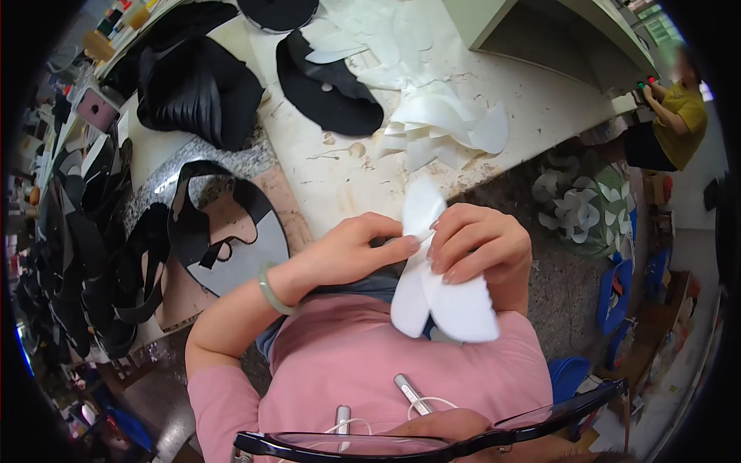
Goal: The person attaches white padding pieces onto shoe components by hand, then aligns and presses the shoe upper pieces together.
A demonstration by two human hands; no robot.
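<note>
Two curved white sheet pieces [463, 309], smooth and thin, cross each other in front of my chest. Their lower ends fan apart, and one has a notched edge. My left hand [370, 247], with a pale green bangle on its wrist, pinches them at the crossing between thumb and fingers. From the other side, my right hand [482, 243] grips the same pieces, its fingers bent over their front; its thumb is hidden. Just beyond my hands, a loose heap of similar white pieces [440, 123] lies on the worktable [340, 181].
Black curved pieces [328, 85] and a black stack [201, 89] lie on the table's far left. A black-and-grey strapped piece [266, 224] rests nearer. A grey open box [540, 46] stands far right. White pieces fill a bag [587, 212] on the floor. Another person [679, 116] stands at right.
</note>
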